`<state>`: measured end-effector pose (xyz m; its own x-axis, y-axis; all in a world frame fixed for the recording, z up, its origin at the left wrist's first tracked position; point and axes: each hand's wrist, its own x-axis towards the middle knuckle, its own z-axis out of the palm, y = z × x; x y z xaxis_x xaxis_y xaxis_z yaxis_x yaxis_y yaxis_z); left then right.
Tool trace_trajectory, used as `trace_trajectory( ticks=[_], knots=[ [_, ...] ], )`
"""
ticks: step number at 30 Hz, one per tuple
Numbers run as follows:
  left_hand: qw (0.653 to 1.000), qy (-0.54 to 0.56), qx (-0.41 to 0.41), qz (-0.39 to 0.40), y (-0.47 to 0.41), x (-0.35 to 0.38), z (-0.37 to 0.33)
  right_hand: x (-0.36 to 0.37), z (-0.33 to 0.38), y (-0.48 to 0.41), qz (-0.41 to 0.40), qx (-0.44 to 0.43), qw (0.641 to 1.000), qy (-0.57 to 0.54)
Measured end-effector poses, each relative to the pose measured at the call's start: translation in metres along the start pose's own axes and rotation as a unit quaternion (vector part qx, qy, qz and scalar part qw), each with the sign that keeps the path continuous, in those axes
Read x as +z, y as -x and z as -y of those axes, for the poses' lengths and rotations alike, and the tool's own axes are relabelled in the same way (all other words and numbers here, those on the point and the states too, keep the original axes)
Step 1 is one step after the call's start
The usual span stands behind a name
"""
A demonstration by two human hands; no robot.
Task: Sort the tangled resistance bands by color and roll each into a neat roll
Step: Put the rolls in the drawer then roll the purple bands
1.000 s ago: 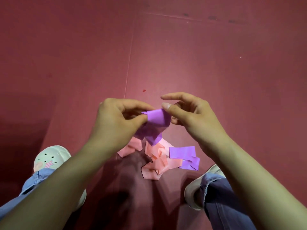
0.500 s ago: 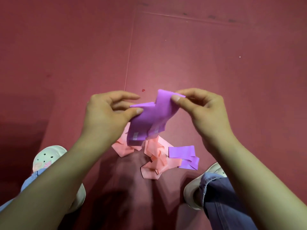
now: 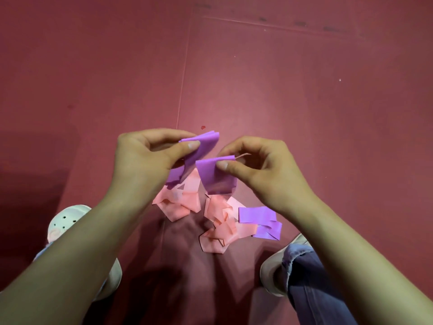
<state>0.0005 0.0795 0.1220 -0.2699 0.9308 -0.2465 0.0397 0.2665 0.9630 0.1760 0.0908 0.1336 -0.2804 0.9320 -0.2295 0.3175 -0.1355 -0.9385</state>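
Early going, by my reckoning: I see no finished roll anywhere down here. Reading the floor mat (image 3: pixel 304 113) left to right, the pink bands (image 3: pixel 180 205) lie crumpled in a heap between my feet, loops folded over one another. At the heap's right edge a second purple band (image 3: pixel 257 215) lies creased and touching the pink. So the colours are only partly pulled apart, and all the rolling is left to do.

Now the hands. My left hand (image 3: pixel 145 160) is up above the heap, fingers curled in, thumb pressed down on a folded end of the purple band (image 3: pixel 206 140) that I hold in the air. That end looks doubled over in a few layers — maybe the start of a roll, though I can't say for sure. Just beside it my right hand (image 3: pixel 262 174) pinches another flap of purple between thumb and forefinger, the other fingers curled behind. The flap hangs down towards the pinks. Whether both flaps are one band I can't tell — the join is hidden.
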Motion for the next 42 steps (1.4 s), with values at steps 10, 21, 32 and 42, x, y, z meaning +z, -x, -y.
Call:
trace_trajectory(
  ticks=[10,21,32,42],
  knots=[
    [0.992,0.083,-0.051,0.075,0.008,0.011,-0.004,-0.001,0.000,-0.003,-0.077,-0.056,0.995,0.027],
    [0.989,0.076,-0.081,0.094,0.009,0.011,-0.003,0.001,-0.001,-0.004,-0.100,-0.043,0.994,-0.002],
    [0.996,0.024,0.019,0.078,0.014,0.015,-0.002,0.003,-0.004,-0.005,-0.105,-0.025,0.994,-0.016],
    [0.997,0.030,0.010,0.065,0.011,0.014,0.003,0.002,-0.002,-0.007,-0.145,-0.031,0.989,0.005]
  ],
)
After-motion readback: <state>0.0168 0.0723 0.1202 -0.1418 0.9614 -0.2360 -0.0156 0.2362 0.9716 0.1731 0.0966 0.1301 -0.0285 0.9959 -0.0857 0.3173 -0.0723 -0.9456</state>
